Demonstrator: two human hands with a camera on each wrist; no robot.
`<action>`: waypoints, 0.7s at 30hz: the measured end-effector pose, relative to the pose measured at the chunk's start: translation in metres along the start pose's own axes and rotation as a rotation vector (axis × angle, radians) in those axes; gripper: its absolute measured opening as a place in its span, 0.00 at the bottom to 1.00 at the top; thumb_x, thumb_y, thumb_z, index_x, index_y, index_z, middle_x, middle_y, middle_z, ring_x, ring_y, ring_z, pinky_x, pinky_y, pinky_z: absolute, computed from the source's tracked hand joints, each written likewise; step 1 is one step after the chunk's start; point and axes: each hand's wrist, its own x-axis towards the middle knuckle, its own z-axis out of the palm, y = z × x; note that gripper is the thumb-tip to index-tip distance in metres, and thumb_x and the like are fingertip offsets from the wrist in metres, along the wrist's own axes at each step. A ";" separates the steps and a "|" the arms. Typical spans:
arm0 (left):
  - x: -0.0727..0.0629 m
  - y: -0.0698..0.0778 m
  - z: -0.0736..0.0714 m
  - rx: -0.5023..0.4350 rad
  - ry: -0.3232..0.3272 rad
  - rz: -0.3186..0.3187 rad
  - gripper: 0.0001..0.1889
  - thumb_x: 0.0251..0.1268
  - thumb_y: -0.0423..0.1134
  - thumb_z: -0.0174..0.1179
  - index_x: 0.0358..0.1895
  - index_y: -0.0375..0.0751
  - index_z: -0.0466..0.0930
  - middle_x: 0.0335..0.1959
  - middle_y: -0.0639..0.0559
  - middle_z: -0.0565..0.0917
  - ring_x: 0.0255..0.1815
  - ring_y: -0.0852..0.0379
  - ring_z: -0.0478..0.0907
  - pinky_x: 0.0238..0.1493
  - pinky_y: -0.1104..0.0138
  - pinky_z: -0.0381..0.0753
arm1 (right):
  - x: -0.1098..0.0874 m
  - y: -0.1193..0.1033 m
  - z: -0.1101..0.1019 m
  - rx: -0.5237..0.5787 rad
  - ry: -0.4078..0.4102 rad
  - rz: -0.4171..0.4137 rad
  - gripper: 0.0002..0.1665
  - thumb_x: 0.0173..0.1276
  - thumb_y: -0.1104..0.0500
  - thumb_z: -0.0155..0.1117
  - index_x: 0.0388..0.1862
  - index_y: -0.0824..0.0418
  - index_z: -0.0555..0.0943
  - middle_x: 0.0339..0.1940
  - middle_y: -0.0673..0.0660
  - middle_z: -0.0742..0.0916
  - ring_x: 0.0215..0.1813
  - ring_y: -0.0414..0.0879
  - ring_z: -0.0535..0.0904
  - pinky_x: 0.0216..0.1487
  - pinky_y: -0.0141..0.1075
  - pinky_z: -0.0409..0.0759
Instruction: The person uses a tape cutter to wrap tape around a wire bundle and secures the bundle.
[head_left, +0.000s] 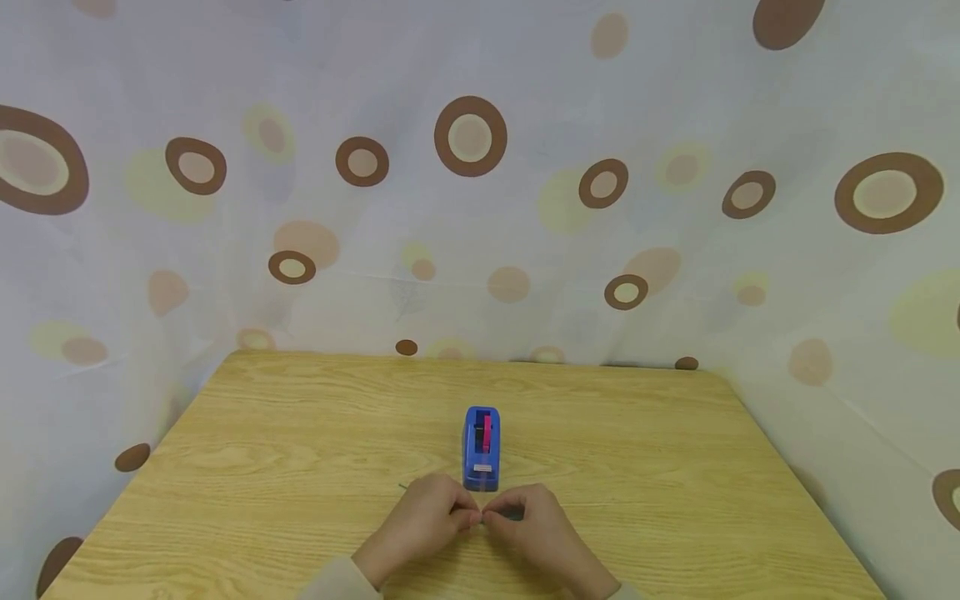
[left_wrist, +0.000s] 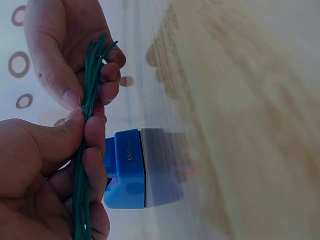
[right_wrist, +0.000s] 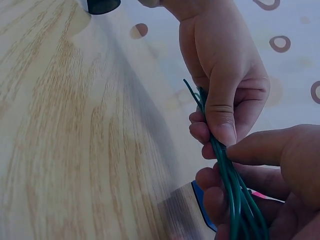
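A bundle of thin green wires [left_wrist: 80, 185] lies across both hands, its loose ends fanned out in the left wrist view. My left hand [head_left: 426, 515] pinches the bundle between thumb and fingers. Close beside it, my right hand [head_left: 534, 527] pinches the same bundle, thumb tips nearly meeting. In the right wrist view, the green wires [right_wrist: 234, 195] spread apart along the right fingers. Just beyond the hands stands a blue tape dispenser [head_left: 481, 450] with a pink core. A faint clear strip appears to hang from its cutter toward the fingertips; where it ends is hidden.
The wood-grain table [head_left: 300, 433] extends to both sides of the hands. A pale curtain [head_left: 480, 217] with brown and cream circles hangs behind it and along both sides. A dark rounded object [right_wrist: 103, 6] shows at the top of the right wrist view.
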 end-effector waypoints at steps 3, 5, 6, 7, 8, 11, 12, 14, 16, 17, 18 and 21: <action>0.000 0.001 -0.001 0.007 0.002 0.003 0.05 0.63 0.38 0.67 0.30 0.49 0.90 0.22 0.69 0.77 0.25 0.70 0.70 0.30 0.73 0.73 | 0.000 0.000 0.000 -0.003 -0.013 0.013 0.05 0.67 0.57 0.68 0.36 0.56 0.89 0.39 0.47 0.88 0.48 0.47 0.82 0.52 0.51 0.78; 0.000 0.001 -0.001 0.001 -0.004 0.001 0.05 0.63 0.38 0.68 0.30 0.49 0.90 0.23 0.69 0.78 0.25 0.70 0.71 0.30 0.73 0.73 | 0.000 0.000 0.000 -0.001 -0.019 0.019 0.05 0.67 0.57 0.68 0.36 0.56 0.89 0.39 0.47 0.88 0.47 0.46 0.81 0.52 0.50 0.78; 0.000 0.001 -0.001 -0.003 -0.009 -0.001 0.04 0.63 0.38 0.68 0.30 0.48 0.90 0.23 0.68 0.78 0.25 0.70 0.71 0.29 0.73 0.73 | 0.000 0.000 0.001 -0.001 -0.017 0.019 0.05 0.67 0.57 0.69 0.36 0.56 0.89 0.38 0.47 0.88 0.46 0.46 0.81 0.51 0.48 0.79; 0.000 0.001 -0.001 -0.006 -0.014 -0.003 0.04 0.63 0.38 0.67 0.31 0.49 0.90 0.23 0.68 0.78 0.25 0.70 0.71 0.29 0.73 0.73 | 0.000 0.000 0.001 0.000 -0.015 0.017 0.05 0.67 0.56 0.69 0.35 0.56 0.89 0.38 0.46 0.88 0.46 0.45 0.81 0.50 0.46 0.79; 0.000 0.001 -0.002 -0.008 -0.022 -0.003 0.04 0.63 0.39 0.67 0.31 0.49 0.90 0.23 0.68 0.78 0.25 0.70 0.71 0.29 0.72 0.73 | 0.000 0.001 0.001 0.000 -0.011 0.014 0.05 0.67 0.56 0.69 0.35 0.56 0.89 0.37 0.46 0.88 0.45 0.45 0.81 0.49 0.44 0.79; 0.000 0.001 -0.002 0.016 -0.040 0.008 0.04 0.64 0.39 0.67 0.31 0.49 0.90 0.24 0.68 0.78 0.25 0.70 0.71 0.29 0.72 0.73 | 0.000 0.001 0.001 0.012 -0.003 0.004 0.06 0.67 0.54 0.70 0.34 0.55 0.89 0.35 0.45 0.88 0.43 0.43 0.80 0.47 0.38 0.78; 0.000 0.001 -0.002 0.033 -0.047 0.014 0.04 0.64 0.40 0.67 0.31 0.50 0.89 0.25 0.68 0.78 0.25 0.70 0.71 0.29 0.72 0.73 | 0.000 0.002 0.002 0.016 0.001 0.000 0.07 0.67 0.54 0.70 0.33 0.55 0.89 0.35 0.45 0.88 0.42 0.42 0.80 0.46 0.37 0.78; 0.001 0.001 -0.002 0.065 -0.059 0.026 0.05 0.65 0.41 0.66 0.31 0.50 0.89 0.25 0.69 0.78 0.24 0.70 0.70 0.29 0.73 0.73 | 0.000 0.002 0.002 0.021 0.006 -0.004 0.07 0.66 0.53 0.70 0.33 0.55 0.89 0.34 0.45 0.88 0.42 0.42 0.81 0.46 0.36 0.78; 0.001 0.001 -0.003 0.091 -0.073 0.034 0.06 0.66 0.41 0.65 0.30 0.51 0.89 0.23 0.69 0.77 0.23 0.70 0.69 0.28 0.73 0.72 | 0.000 0.002 0.002 0.022 0.012 -0.012 0.07 0.66 0.53 0.70 0.33 0.54 0.89 0.34 0.44 0.88 0.42 0.41 0.81 0.47 0.37 0.78; 0.001 0.001 -0.004 0.095 -0.083 0.036 0.07 0.66 0.41 0.65 0.30 0.50 0.88 0.22 0.68 0.76 0.23 0.70 0.69 0.27 0.73 0.71 | 0.000 0.002 0.003 0.021 0.014 -0.016 0.07 0.66 0.53 0.70 0.33 0.54 0.89 0.34 0.44 0.88 0.42 0.41 0.81 0.47 0.37 0.78; 0.001 0.001 -0.004 0.091 -0.095 0.038 0.07 0.67 0.41 0.64 0.30 0.50 0.88 0.21 0.68 0.75 0.22 0.69 0.68 0.27 0.73 0.71 | -0.001 0.002 0.003 0.018 0.017 -0.018 0.07 0.66 0.53 0.70 0.33 0.54 0.89 0.34 0.44 0.88 0.42 0.41 0.81 0.47 0.37 0.78; 0.000 0.000 -0.007 0.068 -0.131 0.044 0.09 0.69 0.41 0.62 0.29 0.49 0.87 0.19 0.66 0.74 0.21 0.69 0.67 0.26 0.73 0.70 | -0.001 0.002 0.003 0.008 0.025 -0.031 0.07 0.67 0.54 0.70 0.33 0.55 0.89 0.34 0.44 0.88 0.42 0.40 0.82 0.46 0.37 0.79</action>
